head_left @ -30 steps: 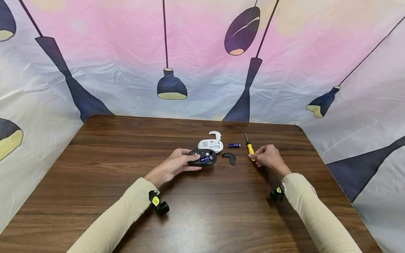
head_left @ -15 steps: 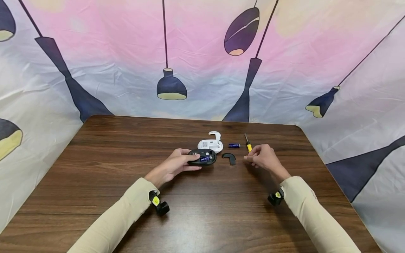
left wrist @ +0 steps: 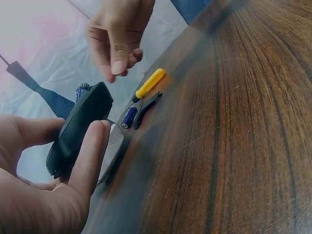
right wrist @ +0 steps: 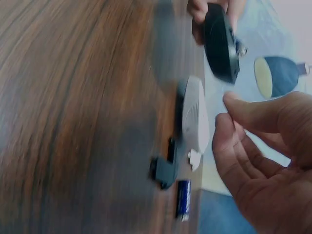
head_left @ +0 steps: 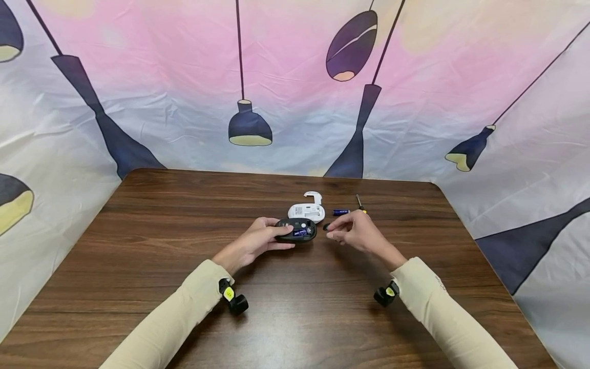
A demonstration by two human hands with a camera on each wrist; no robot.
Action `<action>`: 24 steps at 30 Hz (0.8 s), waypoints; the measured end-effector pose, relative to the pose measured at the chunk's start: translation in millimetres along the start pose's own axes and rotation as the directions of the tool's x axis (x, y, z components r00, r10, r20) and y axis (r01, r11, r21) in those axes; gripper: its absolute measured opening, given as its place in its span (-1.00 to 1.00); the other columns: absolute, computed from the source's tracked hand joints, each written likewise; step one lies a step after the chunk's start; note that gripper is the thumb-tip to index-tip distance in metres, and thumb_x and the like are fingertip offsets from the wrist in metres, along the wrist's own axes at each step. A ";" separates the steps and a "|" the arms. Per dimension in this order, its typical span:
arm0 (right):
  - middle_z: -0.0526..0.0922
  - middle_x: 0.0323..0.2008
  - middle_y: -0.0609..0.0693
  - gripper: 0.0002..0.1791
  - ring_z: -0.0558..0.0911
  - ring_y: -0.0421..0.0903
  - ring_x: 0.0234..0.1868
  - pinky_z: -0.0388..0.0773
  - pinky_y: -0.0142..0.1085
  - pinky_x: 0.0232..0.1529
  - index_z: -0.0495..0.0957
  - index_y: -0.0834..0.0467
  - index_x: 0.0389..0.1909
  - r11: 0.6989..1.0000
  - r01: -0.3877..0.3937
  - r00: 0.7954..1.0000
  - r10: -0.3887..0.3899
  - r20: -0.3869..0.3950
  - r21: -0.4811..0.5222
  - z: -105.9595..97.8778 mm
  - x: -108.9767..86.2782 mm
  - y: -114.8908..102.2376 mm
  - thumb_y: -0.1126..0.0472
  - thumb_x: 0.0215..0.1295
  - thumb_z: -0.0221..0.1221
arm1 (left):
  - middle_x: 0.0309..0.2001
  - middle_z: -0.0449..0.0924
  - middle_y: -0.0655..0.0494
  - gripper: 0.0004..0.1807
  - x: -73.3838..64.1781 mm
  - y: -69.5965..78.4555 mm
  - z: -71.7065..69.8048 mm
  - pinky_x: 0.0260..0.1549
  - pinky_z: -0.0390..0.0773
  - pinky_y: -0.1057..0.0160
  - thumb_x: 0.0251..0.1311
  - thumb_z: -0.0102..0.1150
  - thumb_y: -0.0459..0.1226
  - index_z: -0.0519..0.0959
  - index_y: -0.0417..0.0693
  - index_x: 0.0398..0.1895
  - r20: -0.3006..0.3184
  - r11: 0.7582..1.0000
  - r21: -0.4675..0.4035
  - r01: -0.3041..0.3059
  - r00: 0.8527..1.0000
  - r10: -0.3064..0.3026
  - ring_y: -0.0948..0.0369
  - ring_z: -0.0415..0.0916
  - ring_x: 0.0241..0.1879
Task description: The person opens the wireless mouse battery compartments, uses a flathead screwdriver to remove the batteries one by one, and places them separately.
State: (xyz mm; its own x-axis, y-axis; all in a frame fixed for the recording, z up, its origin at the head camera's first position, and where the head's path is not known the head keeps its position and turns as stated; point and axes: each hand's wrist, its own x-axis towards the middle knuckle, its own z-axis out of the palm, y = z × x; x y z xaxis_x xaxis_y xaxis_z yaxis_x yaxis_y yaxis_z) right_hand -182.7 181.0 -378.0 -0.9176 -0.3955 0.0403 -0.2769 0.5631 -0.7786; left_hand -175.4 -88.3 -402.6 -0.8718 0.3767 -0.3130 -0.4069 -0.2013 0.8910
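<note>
A black computer mouse [head_left: 296, 223] is held in my left hand [head_left: 253, 242], underside up, thumb across its left end. Its battery bay is uncovered. A blue battery [head_left: 302, 232] lies in that bay; in the left wrist view one battery end [left wrist: 82, 90] sticks up above the mouse's edge. Just right of the mouse hovers my right hand [head_left: 359, 234], fingers loosely bent and thumb apart from them, with nothing held in the right wrist view. Beneath it on the table lies the black battery cover [right wrist: 165, 170], mostly hidden by the hand in the head view.
Behind the black mouse lies a white mouse [head_left: 304, 210], its bay uncovered, and its white cover [head_left: 315, 196] is just beyond. A loose blue battery [head_left: 341, 212] and a yellow screwdriver [left wrist: 152, 82] lie to the right on the wooden table [head_left: 184, 220].
My right hand has let go of the screwdriver, which stays on the table, and has moved left towards the black mouse. The left hand and its mouse have hardly moved.
</note>
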 end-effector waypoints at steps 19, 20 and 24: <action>0.67 -0.35 0.01 -0.72 0.61 -0.22 -0.42 0.67 -0.38 -0.42 0.78 0.25 -0.16 0.964 0.235 0.970 -0.240 -0.028 -0.127 27.1 14.6 -26.0 0.24 0.12 0.51 | 0.22 0.41 -0.39 -0.54 -0.3 0.1 2.3 0.01 0.71 0.06 0.41 0.14 -0.44 0.30 -0.56 0.25 -0.001 0.999 0.035 -0.002 1.000 0.002 -0.04 0.62 0.01; 0.67 -0.35 0.00 -0.74 0.61 -0.23 -0.42 0.66 -0.38 -0.43 0.78 0.25 -0.17 0.963 0.235 0.970 -0.241 -0.026 -0.133 27.5 14.7 -26.5 0.24 0.13 0.50 | 0.23 0.40 -0.39 -0.54 -0.4 0.2 2.3 0.01 0.71 0.07 0.41 0.13 -0.44 0.30 -0.56 0.26 -0.001 0.999 0.037 -0.002 1.000 0.002 -0.05 0.62 0.02; 0.66 -0.33 -0.04 -0.85 0.60 -0.24 -0.40 0.64 -0.40 -0.44 0.80 0.21 -0.24 0.962 0.226 0.972 -0.233 -0.026 -0.154 28.8 14.9 -26.5 0.28 0.18 0.47 | 0.25 0.38 -0.40 -0.53 -0.5 0.7 1.7 0.01 0.71 0.07 0.42 0.12 -0.44 0.29 -0.56 0.27 -0.002 0.999 0.040 0.001 1.000 -0.001 -0.04 0.62 0.02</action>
State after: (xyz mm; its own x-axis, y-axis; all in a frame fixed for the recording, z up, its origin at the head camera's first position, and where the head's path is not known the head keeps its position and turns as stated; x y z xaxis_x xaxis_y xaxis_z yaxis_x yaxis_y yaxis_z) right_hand -180.9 139.3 -374.9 -0.8350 -0.4968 0.2368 -0.5178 0.5637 -0.6435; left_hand -174.8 -87.1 -401.2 -0.8721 0.3750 -0.3143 -0.3964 -0.1649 0.9032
